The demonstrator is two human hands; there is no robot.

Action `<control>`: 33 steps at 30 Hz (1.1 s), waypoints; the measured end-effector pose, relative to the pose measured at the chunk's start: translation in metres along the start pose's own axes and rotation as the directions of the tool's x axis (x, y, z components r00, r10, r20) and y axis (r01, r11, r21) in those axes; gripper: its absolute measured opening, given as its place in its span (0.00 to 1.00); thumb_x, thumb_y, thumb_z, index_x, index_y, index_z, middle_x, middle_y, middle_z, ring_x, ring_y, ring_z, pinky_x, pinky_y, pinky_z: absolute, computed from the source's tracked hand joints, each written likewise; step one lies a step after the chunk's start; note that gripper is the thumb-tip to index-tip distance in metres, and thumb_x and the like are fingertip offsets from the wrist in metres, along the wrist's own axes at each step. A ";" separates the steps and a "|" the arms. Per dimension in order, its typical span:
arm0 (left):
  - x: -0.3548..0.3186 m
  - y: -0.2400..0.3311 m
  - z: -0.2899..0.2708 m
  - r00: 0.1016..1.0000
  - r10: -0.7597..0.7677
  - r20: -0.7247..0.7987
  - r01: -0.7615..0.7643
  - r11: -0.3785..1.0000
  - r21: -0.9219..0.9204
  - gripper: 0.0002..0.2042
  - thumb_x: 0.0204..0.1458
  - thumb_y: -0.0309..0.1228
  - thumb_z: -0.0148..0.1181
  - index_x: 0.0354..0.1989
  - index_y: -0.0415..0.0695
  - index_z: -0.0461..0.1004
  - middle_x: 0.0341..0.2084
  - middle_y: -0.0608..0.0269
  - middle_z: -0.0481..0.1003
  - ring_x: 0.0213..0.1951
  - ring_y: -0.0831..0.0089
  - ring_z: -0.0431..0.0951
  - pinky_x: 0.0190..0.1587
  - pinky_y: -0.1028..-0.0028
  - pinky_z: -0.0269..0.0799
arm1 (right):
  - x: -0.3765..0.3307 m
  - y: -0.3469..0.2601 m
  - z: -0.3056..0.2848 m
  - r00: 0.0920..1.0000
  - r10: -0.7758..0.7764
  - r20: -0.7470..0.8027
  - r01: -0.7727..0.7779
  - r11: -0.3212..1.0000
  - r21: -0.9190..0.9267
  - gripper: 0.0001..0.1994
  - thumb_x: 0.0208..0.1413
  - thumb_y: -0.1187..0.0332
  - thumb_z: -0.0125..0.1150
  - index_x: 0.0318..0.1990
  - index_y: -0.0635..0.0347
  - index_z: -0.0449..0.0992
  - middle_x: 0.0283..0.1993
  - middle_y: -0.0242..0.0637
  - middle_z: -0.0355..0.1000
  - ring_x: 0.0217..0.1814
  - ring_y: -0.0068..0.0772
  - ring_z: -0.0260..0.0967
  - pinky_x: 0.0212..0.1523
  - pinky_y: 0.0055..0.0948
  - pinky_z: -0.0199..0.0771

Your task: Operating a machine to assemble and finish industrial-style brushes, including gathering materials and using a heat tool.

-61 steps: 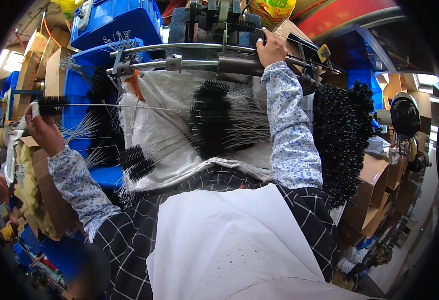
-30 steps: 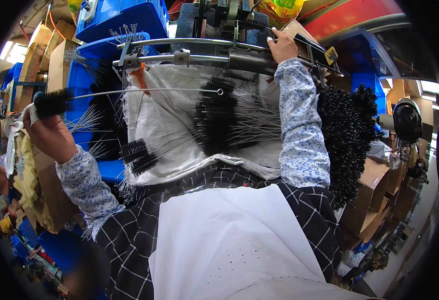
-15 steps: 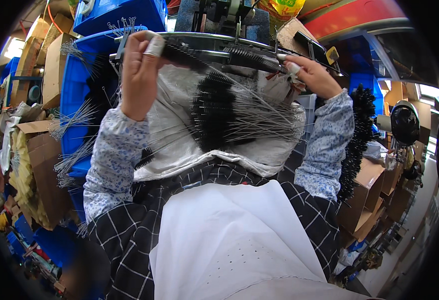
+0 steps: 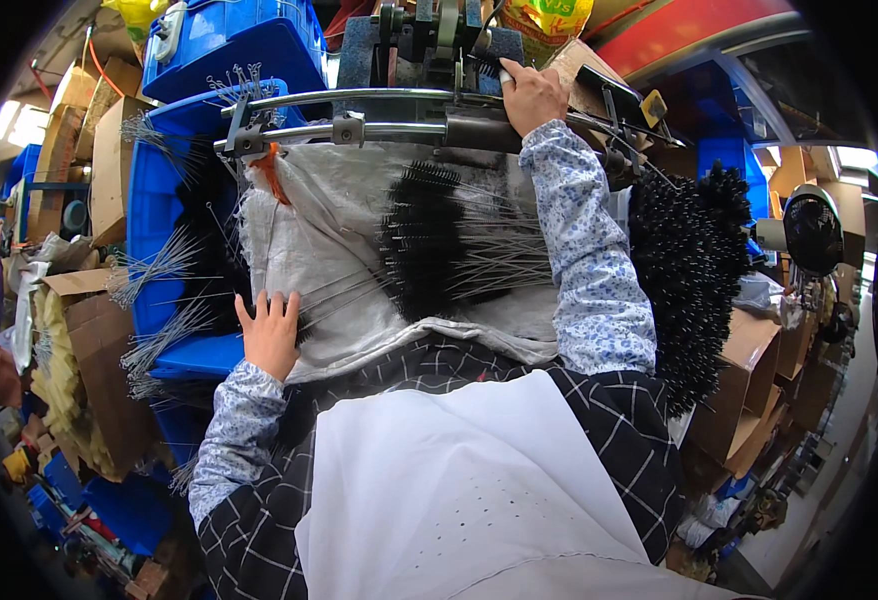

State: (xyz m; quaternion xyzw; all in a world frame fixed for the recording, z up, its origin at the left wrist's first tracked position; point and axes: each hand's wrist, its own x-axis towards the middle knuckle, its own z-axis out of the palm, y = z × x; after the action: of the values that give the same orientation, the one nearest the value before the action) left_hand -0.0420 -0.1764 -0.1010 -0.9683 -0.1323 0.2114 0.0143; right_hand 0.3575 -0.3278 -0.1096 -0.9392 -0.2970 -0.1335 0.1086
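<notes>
Far to my left I see cardboard boxes, then a blue crate with loose wire-stemmed brushes sticking out of it. My left hand lies flat with the fingers spread on the left edge of the white sack, its fingertips touching the thin wire stems that fan out there. The pile of black bottle brushes sits on the sack to the right of that hand, near but not under it, with the wire stems pointing right. Above runs the metal bar of the machine. My right hand is up on that bar's dark right end, fingers curled over it. Further right stands a dense stack of black brushes.
</notes>
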 end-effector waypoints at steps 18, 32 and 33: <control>0.014 -0.030 0.044 0.637 -0.562 -0.528 -0.001 0.684 -0.730 0.33 0.44 0.39 0.58 0.55 0.38 0.49 0.53 0.50 0.53 0.55 0.61 0.53 0.57 0.64 0.45 | 0.005 0.000 0.008 0.998 -0.046 0.042 0.047 0.999 -0.026 0.14 0.51 0.60 0.47 0.46 0.39 0.71 0.35 0.25 0.71 0.42 0.31 0.61 0.45 0.35 0.56; 0.019 -0.059 0.051 0.523 -0.807 -0.275 0.004 0.324 -0.946 0.08 0.51 0.31 0.52 0.32 0.37 0.69 0.28 0.64 0.70 0.30 0.79 0.67 0.33 0.81 0.63 | 0.009 0.000 0.009 0.996 -0.036 0.084 0.029 0.996 0.086 0.15 0.50 0.64 0.48 0.46 0.38 0.71 0.37 0.27 0.71 0.44 0.30 0.60 0.49 0.32 0.55; 0.017 -0.059 0.052 0.535 -0.788 -0.304 0.029 0.377 -0.926 0.08 0.50 0.31 0.52 0.32 0.37 0.69 0.27 0.65 0.69 0.29 0.79 0.67 0.32 0.80 0.62 | 0.010 0.000 0.010 0.993 -0.017 0.119 0.010 0.998 0.058 0.15 0.51 0.65 0.47 0.47 0.38 0.70 0.39 0.27 0.70 0.46 0.31 0.59 0.50 0.35 0.53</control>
State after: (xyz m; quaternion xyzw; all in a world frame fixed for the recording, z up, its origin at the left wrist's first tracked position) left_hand -0.0630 -0.1168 -0.1504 -0.7609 -0.4638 -0.2936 -0.3461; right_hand 0.3671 -0.3195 -0.1154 -0.9400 -0.3129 -0.0691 0.1167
